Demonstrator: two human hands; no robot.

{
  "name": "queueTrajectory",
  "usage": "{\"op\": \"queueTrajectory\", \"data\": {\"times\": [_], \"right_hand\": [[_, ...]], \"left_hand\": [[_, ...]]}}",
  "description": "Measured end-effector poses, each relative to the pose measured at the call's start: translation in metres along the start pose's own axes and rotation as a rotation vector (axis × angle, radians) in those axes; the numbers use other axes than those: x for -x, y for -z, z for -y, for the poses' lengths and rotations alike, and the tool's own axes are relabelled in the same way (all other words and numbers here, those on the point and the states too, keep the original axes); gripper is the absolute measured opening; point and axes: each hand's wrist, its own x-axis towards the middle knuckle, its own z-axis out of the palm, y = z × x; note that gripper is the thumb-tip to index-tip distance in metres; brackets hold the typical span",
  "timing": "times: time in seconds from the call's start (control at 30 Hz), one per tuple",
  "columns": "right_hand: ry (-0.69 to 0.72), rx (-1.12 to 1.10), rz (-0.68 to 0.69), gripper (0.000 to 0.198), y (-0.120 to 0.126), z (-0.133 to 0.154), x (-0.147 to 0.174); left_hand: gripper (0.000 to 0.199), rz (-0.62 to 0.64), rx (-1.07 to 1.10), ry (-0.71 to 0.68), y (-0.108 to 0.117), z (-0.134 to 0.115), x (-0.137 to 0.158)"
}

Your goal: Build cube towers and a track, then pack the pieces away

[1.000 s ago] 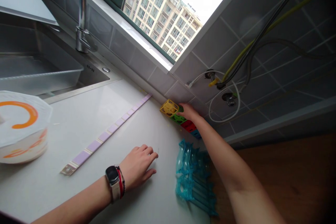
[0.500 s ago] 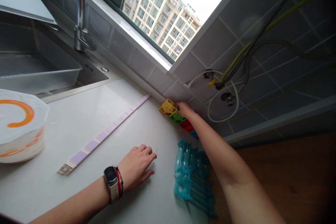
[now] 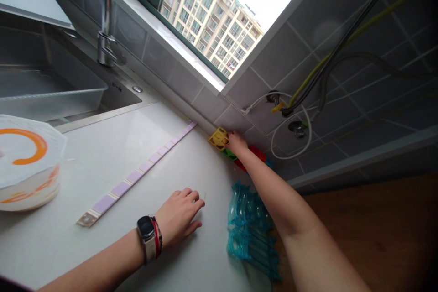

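Against the tiled wall at the back of the counter, a row of openwork plastic pieces stands in a line: a yellow piece (image 3: 218,138), a green piece (image 3: 230,154), a red piece (image 3: 257,153) and a bit of blue. My right hand (image 3: 237,143) is closed at the yellow piece's right edge, fingers curled against it; hand and wrist hide much of the green and red ones. My left hand (image 3: 179,214) lies on the counter, palm down with fingers spread, holding nothing. Closer to me than the row, a teal inflated air-cushion wrap (image 3: 244,228) sits at the counter's right edge.
A flat lilac-and-white strip (image 3: 128,181) lies diagonally on the white counter (image 3: 143,237). On the left are a large wrapped roll (image 3: 29,164), the sink (image 3: 116,96) and a faucet (image 3: 106,45). Cables (image 3: 308,86) hang along the right wall.
My right hand has shifted slightly, now covering more of the green piece. More of the red piece shows behind my wrist. My left hand has stayed in place.
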Motion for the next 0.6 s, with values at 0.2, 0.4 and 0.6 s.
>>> {"op": "queueTrajectory", "data": {"times": [0.2,0.4,0.6], "right_hand": [[0.01,-0.009,-0.056,0.047,-0.004,0.0,0.004],[-0.02,-0.038,-0.166,0.057,-0.004,0.006,0.027],[-0.066,-0.069,-0.208,0.05,0.005,-0.057,0.07]], "left_hand": [[0.031,-0.018,-0.002,-0.005,-0.003,0.0,0.001],[0.031,-0.019,-0.029,-0.022,-0.002,0.002,0.0],[0.032,-0.024,-0.015,-0.05,-0.002,0.008,-0.002]]}}
